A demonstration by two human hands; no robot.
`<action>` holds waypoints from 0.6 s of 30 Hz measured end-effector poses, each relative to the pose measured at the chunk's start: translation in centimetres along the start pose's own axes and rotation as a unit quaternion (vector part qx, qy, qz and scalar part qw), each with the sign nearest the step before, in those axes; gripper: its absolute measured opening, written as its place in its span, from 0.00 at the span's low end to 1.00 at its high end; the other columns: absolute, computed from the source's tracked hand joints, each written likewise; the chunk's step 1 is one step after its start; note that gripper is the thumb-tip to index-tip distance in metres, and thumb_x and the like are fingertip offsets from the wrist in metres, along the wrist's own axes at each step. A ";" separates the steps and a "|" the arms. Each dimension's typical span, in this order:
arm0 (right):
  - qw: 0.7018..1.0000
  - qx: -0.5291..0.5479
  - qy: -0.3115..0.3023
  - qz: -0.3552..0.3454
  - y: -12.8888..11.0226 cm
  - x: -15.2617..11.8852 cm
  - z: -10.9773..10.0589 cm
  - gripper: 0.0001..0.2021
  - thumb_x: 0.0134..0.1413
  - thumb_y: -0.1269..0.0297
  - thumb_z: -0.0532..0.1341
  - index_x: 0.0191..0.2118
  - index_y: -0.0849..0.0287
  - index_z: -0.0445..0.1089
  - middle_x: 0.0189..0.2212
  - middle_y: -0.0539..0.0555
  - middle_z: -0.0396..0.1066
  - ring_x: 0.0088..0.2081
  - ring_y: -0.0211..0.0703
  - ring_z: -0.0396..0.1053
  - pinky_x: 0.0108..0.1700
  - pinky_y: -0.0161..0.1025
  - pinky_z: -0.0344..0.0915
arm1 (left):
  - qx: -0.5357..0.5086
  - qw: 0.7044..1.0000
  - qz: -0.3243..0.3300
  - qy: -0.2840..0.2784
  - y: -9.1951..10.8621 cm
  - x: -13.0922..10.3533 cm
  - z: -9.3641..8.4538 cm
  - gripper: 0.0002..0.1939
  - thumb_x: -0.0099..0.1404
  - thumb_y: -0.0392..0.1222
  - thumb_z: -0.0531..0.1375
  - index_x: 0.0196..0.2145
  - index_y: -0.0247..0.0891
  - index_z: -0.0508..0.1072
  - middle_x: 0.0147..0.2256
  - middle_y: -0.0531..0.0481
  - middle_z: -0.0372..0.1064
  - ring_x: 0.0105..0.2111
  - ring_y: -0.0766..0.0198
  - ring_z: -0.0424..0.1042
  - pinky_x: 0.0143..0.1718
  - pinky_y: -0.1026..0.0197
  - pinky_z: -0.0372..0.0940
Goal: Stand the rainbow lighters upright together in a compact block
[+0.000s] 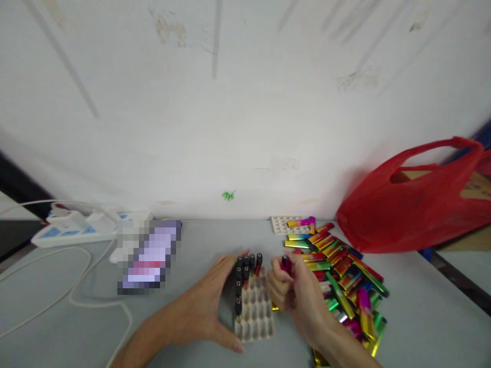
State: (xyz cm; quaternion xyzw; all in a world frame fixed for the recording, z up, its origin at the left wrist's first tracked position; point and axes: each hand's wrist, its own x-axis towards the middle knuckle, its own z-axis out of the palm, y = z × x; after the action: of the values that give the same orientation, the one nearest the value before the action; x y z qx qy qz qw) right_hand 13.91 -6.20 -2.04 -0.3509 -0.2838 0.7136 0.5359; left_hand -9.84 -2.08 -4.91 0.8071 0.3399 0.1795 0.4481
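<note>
My left hand (203, 304) curves around the left side of a pale moulded tray (256, 332), thumb at its front corner and fingers by its back end. The tray has rows of small wells. Several slim tubes with black tops (238, 306) stand upright in its left column and back rows. Beside the tray's right edge, my right hand (295, 291) is closed around a small magenta item with a dark round top (285, 262); the rest of it is hidden in the fingers.
Many shiny multicoloured tubes (345, 266) lie heaped to the right. Behind them sits a second pale tray (280, 225), with a red plastic bag (406, 209) further right. At the left are a phone (153, 255), a white power strip (76, 230) and loose cables (76, 286). A white wall (245, 112) bounds the back.
</note>
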 end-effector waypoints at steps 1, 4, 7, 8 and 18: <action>1.000 0.005 0.003 0.001 -0.1 0.0 0.0 0.32 0.56 0.35 0.69 0.20 0.51 0.54 0.16 0.38 0.42 0.19 0.32 0.35 0.21 0.35 0.37 | -0.001 1.000 -0.001 0.001 0.0 0.0 0.0 0.77 0.47 0.58 0.86 0.82 0.49 0.46 0.79 0.36 0.49 0.77 0.27 0.51 0.80 0.30 0.43; 1.000 0.012 -0.011 0.006 -0.4 -0.1 -0.1 0.32 0.55 0.35 0.71 0.21 0.52 0.54 0.16 0.38 0.42 0.20 0.32 0.36 0.22 0.35 0.38 | -0.003 1.000 -0.007 0.000 0.0 -0.1 0.0 0.78 0.46 0.59 0.86 0.82 0.48 0.46 0.79 0.35 0.49 0.77 0.28 0.51 0.80 0.31 0.44; 0.999 0.018 -0.033 0.008 -0.6 0.0 -0.4 0.32 0.56 0.36 0.70 0.22 0.52 0.55 0.18 0.38 0.42 0.20 0.32 0.36 0.22 0.35 0.38 | 0.000 1.000 -0.013 -0.004 0.1 -0.1 -0.1 0.77 0.47 0.59 0.85 0.82 0.48 0.45 0.79 0.36 0.49 0.77 0.29 0.52 0.80 0.31 0.45; 0.999 0.019 -0.035 0.008 -0.6 0.0 -0.4 0.32 0.56 0.36 0.70 0.22 0.52 0.55 0.18 0.38 0.42 0.21 0.33 0.35 0.22 0.35 0.38 | 0.002 1.000 -0.014 -0.004 0.2 -0.1 -0.1 0.77 0.48 0.59 0.85 0.82 0.49 0.45 0.79 0.36 0.49 0.77 0.29 0.52 0.80 0.31 0.45; 1.000 -0.007 -0.024 0.003 -0.1 0.0 0.0 0.31 0.55 0.34 0.67 0.21 0.51 0.54 0.16 0.38 0.42 0.20 0.33 0.36 0.21 0.35 0.38 | 0.012 1.000 -0.010 -0.005 0.1 0.0 0.0 0.76 0.48 0.59 0.85 0.82 0.48 0.45 0.79 0.35 0.48 0.78 0.30 0.51 0.80 0.32 0.45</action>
State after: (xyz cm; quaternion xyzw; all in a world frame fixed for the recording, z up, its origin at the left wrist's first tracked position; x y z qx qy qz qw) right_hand 14.02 -6.19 -1.95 -0.3380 -0.3003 0.7218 0.5241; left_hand -9.81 -2.06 -4.83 0.8098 0.3481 0.1669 0.4418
